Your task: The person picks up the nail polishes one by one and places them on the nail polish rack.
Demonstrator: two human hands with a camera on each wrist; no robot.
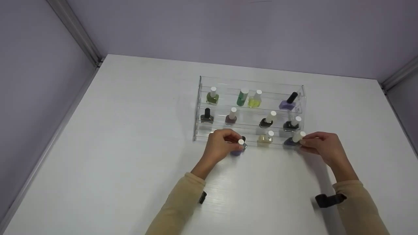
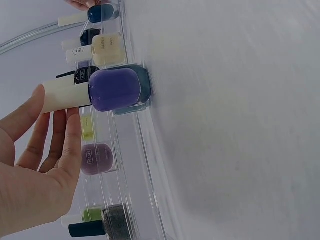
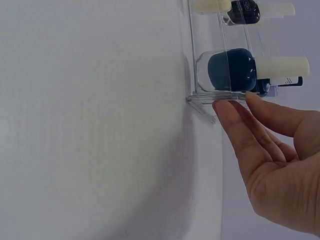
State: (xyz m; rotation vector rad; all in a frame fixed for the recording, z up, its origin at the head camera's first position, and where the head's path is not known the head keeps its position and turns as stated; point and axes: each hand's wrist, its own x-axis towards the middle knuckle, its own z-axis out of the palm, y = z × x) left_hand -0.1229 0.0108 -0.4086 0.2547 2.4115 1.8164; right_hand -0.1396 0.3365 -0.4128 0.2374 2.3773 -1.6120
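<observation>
My left hand pinches the white cap of a purple nail polish bottle between thumb and fingers. It holds the bottle in front of the lowest tier of a clear acrylic display rack. Partly hidden behind the purple bottle is another nail polish bottle with teal-grey glass. At the rack's right end, my right hand grips the side panel with thumb and fingertips. Beside those fingers, a dark blue nail polish bottle with a white cap stands in the lowest tier.
Other nail polish bottles fill the tiers, among them a cream one, a mauve one, a green one and a lilac one. The rack stands on a white table before a pale wall.
</observation>
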